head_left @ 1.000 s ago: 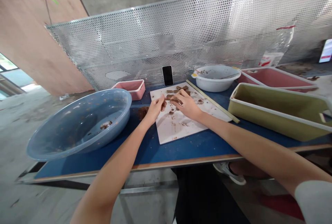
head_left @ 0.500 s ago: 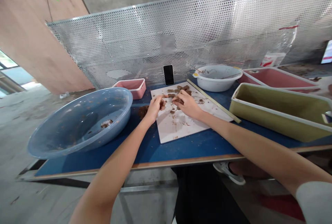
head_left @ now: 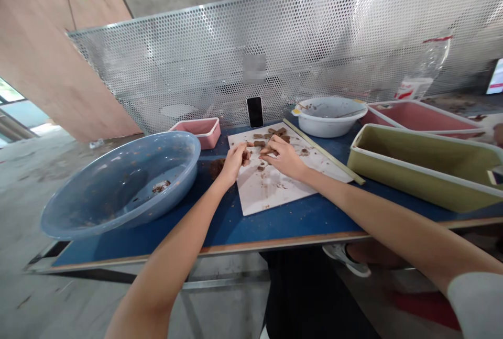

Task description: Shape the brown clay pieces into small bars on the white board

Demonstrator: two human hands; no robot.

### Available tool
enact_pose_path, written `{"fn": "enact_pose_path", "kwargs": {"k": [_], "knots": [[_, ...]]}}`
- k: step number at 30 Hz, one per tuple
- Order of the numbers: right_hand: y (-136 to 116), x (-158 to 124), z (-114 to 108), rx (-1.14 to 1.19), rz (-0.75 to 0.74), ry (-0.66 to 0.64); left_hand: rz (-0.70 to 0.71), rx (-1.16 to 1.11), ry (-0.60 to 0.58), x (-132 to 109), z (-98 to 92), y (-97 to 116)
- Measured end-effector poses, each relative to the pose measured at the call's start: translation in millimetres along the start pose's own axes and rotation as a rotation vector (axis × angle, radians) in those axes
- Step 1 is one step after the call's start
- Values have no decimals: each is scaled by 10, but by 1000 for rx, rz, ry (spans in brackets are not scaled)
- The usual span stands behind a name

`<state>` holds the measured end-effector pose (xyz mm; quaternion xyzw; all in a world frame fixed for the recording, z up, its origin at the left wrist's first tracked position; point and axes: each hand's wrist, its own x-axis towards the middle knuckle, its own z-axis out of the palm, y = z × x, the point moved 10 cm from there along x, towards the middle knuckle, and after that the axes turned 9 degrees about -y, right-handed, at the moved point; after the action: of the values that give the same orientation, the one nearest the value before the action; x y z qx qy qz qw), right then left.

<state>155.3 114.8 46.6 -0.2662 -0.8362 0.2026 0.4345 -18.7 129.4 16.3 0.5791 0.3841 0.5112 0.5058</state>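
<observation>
A white board [head_left: 259, 197] lies on the blue table, smeared and dotted with brown crumbs. At its left edge my left hand [head_left: 234, 162] is curled around a brown clay-like lump [head_left: 246, 159], partly hidden by the fingers. My right hand [head_left: 286, 157] hovers over the board's middle, thumb and fingers pinching a small brown clay piece [head_left: 267, 152]. Just beyond the hands, several short brown clay pieces [head_left: 278, 131] lie in a loose group. A darker brown clump [head_left: 216, 168] rests on the table beside my left wrist.
A large blue basin [head_left: 118, 187] stands left, a small pink tub [head_left: 202, 132] behind it. A phone [head_left: 255, 111] leans against the perforated metal screen [head_left: 176, 66]. To the right are a pale strip [head_left: 326, 153], a white basin [head_left: 328, 124], a green trough [head_left: 416, 171] and a pink container [head_left: 428, 116].
My right hand's fingers have shifted slightly on the clay piece, with the thumb now showing more plainly. My left hand stays nearly where it was.
</observation>
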Motion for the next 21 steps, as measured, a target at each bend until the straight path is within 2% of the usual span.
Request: {"fn": "enact_pose_path", "kwargs": {"k": [6, 12, 14, 19, 21], "knots": [[-49, 3, 37, -18, -6, -53, 7, -14, -9, -3, 8, -2], [-30, -14, 40, 21, 55, -72, 15, 28, -22, -19, 41, 21], [0, -20, 13, 65, 87, -56, 67, 92, -28, -44, 66, 104], [69, -9, -8, 115, 124, -54, 301, 359, -96, -171, 243, 428], [89, -5, 12, 123, 123, -67, 354, 429, -84, -217, 283, 501]]}}
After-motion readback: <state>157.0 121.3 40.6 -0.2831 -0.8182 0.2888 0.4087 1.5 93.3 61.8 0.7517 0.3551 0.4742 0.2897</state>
